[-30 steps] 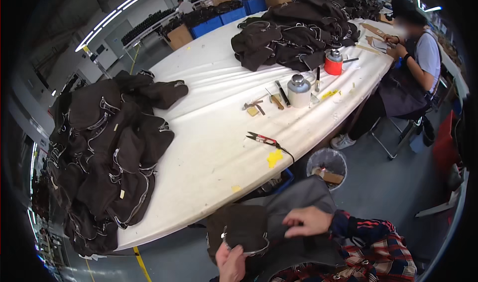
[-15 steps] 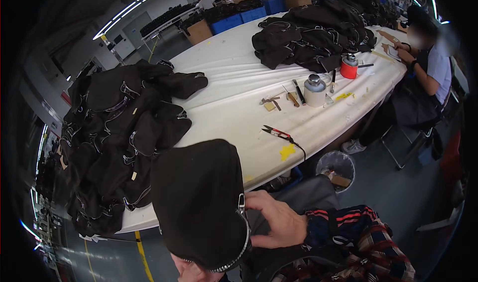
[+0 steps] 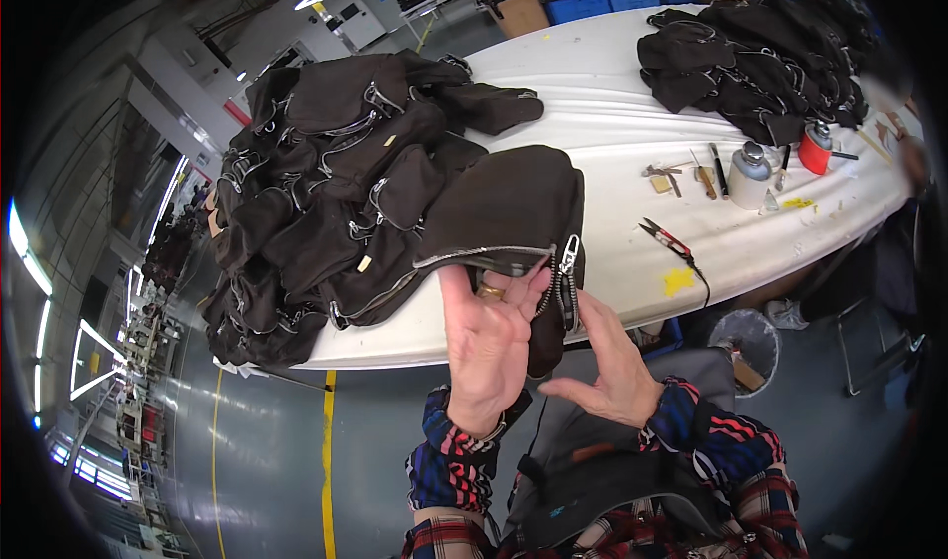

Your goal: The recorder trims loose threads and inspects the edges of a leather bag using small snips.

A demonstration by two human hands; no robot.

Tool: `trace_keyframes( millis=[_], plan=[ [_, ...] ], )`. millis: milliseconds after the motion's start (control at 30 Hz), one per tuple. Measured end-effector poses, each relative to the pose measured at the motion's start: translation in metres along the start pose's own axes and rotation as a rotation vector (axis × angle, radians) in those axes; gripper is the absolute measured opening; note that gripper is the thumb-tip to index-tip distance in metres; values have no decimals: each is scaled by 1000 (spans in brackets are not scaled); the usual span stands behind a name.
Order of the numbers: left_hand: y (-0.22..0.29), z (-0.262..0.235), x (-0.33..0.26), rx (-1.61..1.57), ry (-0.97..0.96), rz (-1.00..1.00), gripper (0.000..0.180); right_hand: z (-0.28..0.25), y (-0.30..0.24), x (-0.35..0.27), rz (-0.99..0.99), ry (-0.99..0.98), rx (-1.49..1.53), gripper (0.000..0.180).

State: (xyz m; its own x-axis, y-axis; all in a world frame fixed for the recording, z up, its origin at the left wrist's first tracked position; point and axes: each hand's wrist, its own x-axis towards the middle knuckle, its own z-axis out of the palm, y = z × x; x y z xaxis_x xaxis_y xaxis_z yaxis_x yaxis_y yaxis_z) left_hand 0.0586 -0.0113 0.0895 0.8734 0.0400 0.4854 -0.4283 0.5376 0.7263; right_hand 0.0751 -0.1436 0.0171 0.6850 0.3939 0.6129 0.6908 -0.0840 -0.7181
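My left hand (image 3: 486,342) is raised palm up and grips the zippered lower edge of a dark brown bag (image 3: 509,199). The bag is lifted in front of me over the near edge of the white table (image 3: 592,115). My right hand (image 3: 607,361) pinches the bag's silver zipper near the pull (image 3: 569,255), thumb and fingers on the zipper tape. A large pile of the same dark bags (image 3: 326,184) lies on the table just behind and left of the held bag.
A second pile of dark bags (image 3: 760,60) sits at the table's far right. Red-handled snips (image 3: 664,236), a white bottle (image 3: 750,174), a red can (image 3: 816,149) and small tools lie on the right part. A waste bin (image 3: 749,334) stands below. Blue crates (image 3: 612,1) line the back.
The bag rose from my lap to over the table edge near the left pile. My left hand now shows open-palmed under its zipper edge, and my right hand moved onto the zipper.
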Motion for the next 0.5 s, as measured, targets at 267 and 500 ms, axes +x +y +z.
trace_keyframes(
  millis=[267,500],
  plan=[
    [3,-12,5,-31,16,37,73,-12,3,16,-69,83,-16,42],
    [-11,-13,8,213,11,53,73,-14,2,29,-99,183,-144,23]
  ],
)
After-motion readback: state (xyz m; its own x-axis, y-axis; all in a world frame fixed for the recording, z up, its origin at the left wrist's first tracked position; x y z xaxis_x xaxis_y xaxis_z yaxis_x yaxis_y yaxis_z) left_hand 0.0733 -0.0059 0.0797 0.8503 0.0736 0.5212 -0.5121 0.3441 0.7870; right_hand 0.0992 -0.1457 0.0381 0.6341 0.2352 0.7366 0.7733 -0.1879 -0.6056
